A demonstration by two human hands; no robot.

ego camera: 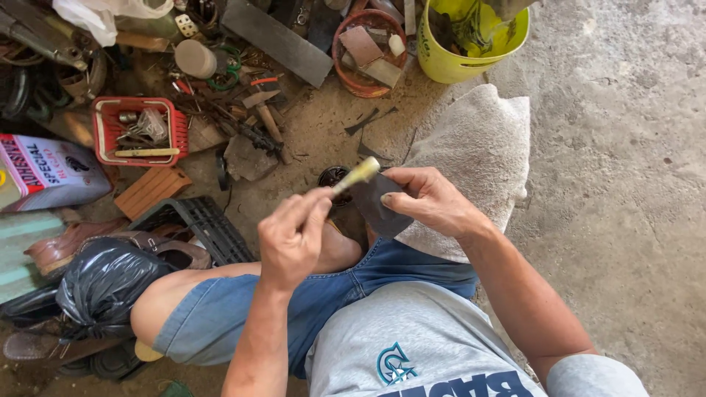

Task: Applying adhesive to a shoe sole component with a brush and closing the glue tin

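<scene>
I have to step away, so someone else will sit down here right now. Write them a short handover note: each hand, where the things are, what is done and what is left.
Left hand: grips a brush, bristle end at the top edge of the dark sheet.
Right hand: pinches the dark sheet, held up above the lap.
Nearby: small dark pot on the floor just beyond the brush; towel under the right hand; black crate to the left.
Done: cannot tell how much of the sheet is coated.
Left: brushing appears under way, sheet not yet set down.

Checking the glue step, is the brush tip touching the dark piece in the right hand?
Touching. The head view shows the brush in the left hand with its pale tip lying on the top edge of the dark piece pinched by the right hand.
</scene>
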